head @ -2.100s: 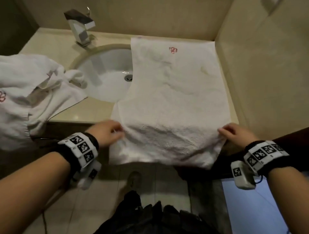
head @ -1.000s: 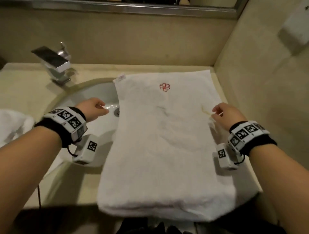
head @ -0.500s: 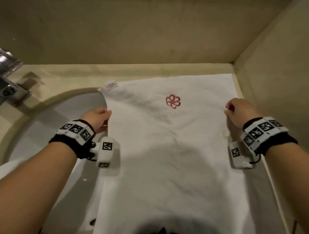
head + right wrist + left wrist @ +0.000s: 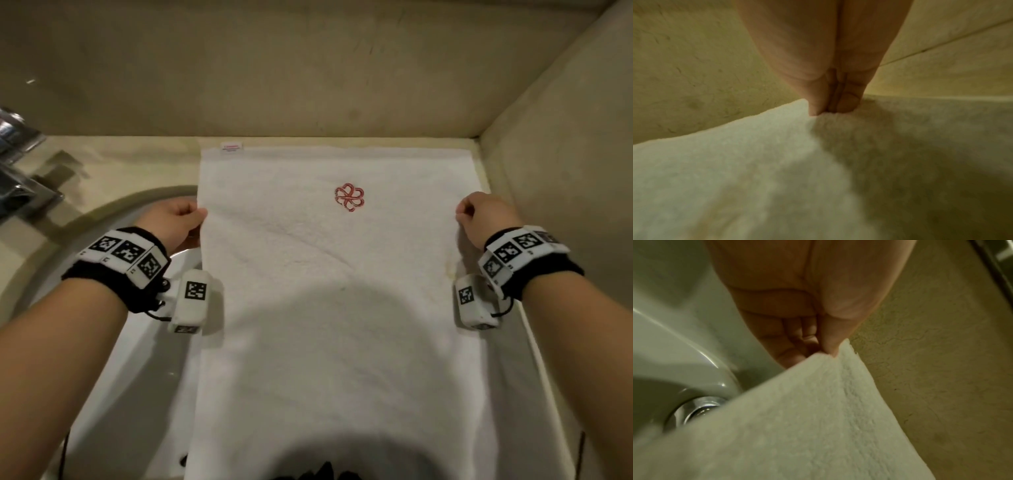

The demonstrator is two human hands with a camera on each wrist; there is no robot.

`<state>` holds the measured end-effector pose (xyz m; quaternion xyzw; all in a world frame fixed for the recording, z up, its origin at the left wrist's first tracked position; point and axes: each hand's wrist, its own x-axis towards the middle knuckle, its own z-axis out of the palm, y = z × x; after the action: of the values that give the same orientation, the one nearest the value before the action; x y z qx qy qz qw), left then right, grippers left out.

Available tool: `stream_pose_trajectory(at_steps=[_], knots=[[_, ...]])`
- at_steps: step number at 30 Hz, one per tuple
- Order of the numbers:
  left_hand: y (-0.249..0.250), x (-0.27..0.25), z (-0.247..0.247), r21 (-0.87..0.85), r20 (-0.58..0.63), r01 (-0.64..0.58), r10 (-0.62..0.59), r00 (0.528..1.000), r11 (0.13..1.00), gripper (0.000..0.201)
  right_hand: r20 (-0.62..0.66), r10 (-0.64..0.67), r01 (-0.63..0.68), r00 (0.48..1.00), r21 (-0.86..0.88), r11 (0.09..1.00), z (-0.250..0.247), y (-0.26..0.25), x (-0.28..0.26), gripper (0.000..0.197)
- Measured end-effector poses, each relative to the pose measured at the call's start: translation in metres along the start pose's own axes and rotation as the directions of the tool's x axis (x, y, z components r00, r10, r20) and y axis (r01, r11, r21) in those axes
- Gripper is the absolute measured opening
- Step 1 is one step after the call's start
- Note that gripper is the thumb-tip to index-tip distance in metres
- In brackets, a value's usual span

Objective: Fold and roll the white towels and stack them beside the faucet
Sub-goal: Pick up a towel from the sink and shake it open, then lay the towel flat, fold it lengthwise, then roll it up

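Two hands are seen at the side edges of one white towel [image 4: 335, 301], which is spread flat on the beige counter [image 4: 113, 171] with its left part lying over the sink basin [image 4: 102, 342]. Farthest left of the fingers, at the frame edge, part of the chrome faucet [image 4: 17, 171] is seen, well apart from the left hand [image 4: 173, 221]. That hand is held above the basin with its fingers curled, and the towel's left edge is pinched between thumb and fingertips [image 4: 795, 353]; just below them in the left wrist view the metal drain [image 4: 694, 408] is partly covered by the cloth. Beyond the left fingers, at the far edge, a small label [image 4: 232, 146] is sewn. Between the two hands, slightly farther from the person than the fingers, a red embroidered logo [image 4: 349, 197] is shown on the towel. On the right, the towel's right edge is pinched by the curled fingers [image 4: 846, 104] of the right hand [image 4: 486, 216], near the side wall [image 4: 565, 171].
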<state>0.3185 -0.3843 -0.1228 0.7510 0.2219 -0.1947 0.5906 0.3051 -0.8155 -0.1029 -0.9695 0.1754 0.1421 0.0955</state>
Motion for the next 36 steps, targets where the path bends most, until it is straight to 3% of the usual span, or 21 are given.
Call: stream_pose_trajectory(at_steps=[14,16,19,21,23,25,28,32,34,36], knots=[[0.005,0.011,0.007,0.114,-0.075,-0.016,0.025,0.997,0.993,0.021,0.026,0.049,-0.048,0.998,-0.034,0.998,-0.011,-0.002,0.031,0.009],[0.006,0.005,0.009,0.194,-0.12,-0.035,0.06,0.991,0.98,0.007,0.016,0.035,-0.035,0.999,0.004,0.999,-0.013,-0.001,0.018,0.015],[0.008,-0.016,0.014,0.349,-0.179,-0.107,0.178,0.968,0.931,0.032,0.014,-0.021,0.021,1.0,0.057,0.998,-0.023,0.002,-0.021,0.028],[0.011,-0.045,0.019,0.398,-0.09,-0.196,0.25,0.964,0.896,0.032,-0.029,-0.079,0.081,0.996,0.085,0.993,-0.031,0.008,-0.061,0.03],[0.007,-0.085,0.026,0.475,0.098,-0.294,0.282,0.954,0.83,0.023,-0.083,-0.114,0.122,0.99,0.099,0.988,-0.032,0.019,-0.112,0.027],[-0.008,-0.131,0.03,0.546,0.283,-0.4,0.288,0.915,0.736,0.013,-0.105,-0.136,0.146,0.985,0.092,0.985,-0.022,0.034,-0.165,0.025],[-0.044,-0.198,0.029,0.687,0.472,-0.549,0.282,0.835,0.476,0.006,-0.064,-0.1,0.106,0.993,0.103,0.989,0.01,0.055,-0.241,0.025],[-0.102,-0.26,0.021,0.743,0.612,-0.628,0.146,0.777,0.23,0.021,0.093,0.045,-0.048,0.995,0.036,0.998,0.07,0.087,-0.316,0.027],[-0.129,-0.278,0.018,0.763,0.626,-0.635,0.108,0.772,0.121,0.026,0.065,0.116,-0.119,0.991,0.041,0.992,0.09,0.098,-0.339,0.023],[-0.147,-0.287,0.018,0.784,0.601,-0.616,0.154,0.785,0.081,0.027,0.015,0.143,-0.144,0.99,0.08,0.986,0.098,0.105,-0.344,0.018]])
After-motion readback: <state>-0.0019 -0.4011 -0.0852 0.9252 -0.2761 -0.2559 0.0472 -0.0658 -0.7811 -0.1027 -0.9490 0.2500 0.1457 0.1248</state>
